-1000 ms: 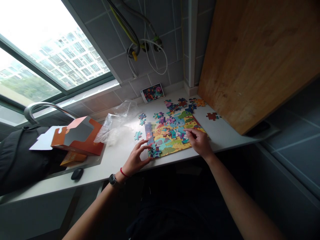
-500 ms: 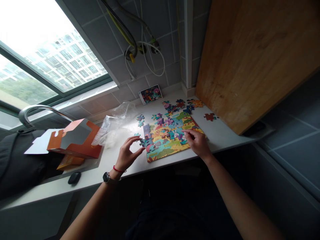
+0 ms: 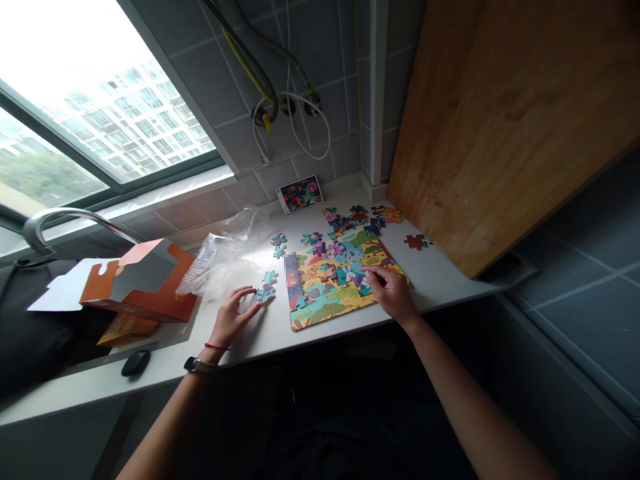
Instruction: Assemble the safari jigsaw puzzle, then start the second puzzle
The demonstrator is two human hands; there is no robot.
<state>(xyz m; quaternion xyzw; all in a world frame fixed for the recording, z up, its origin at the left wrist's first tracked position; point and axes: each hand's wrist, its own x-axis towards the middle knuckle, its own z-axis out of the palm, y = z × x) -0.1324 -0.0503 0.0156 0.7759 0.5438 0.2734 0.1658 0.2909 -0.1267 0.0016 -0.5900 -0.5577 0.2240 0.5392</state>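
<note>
A pale blue-green puzzle piece (image 3: 265,293) lies low over the white counter, left of the puzzle, between the thumb and index finger of my left hand (image 3: 233,318). Another blue-green puzzle piece (image 3: 271,277) touches or overlaps it just behind. My right hand (image 3: 393,293) is over the right part of the colourful jigsaw puzzle (image 3: 330,308), its fingers curled and thumb and index close together near a rabbit picture. Whether anything sits in that pinch is hidden. Several loose pieces rest on top of the puzzle's upper part.
Loose puzzle pieces (image 3: 345,223) are heaped behind the puzzle, with a brown piece (image 3: 415,242) to the right. A picture card (image 3: 301,194) leans on the wall. Crumpled clear plastic (image 3: 225,250), an orange box (image 3: 145,280) and a black case (image 3: 135,363) are on the left. A wooden board (image 3: 490,133) stands right.
My left hand has moved left, off the puzzle's left edge, bringing the blue-green piece down beside another one on the counter. My right hand has stayed nearly in place.
</note>
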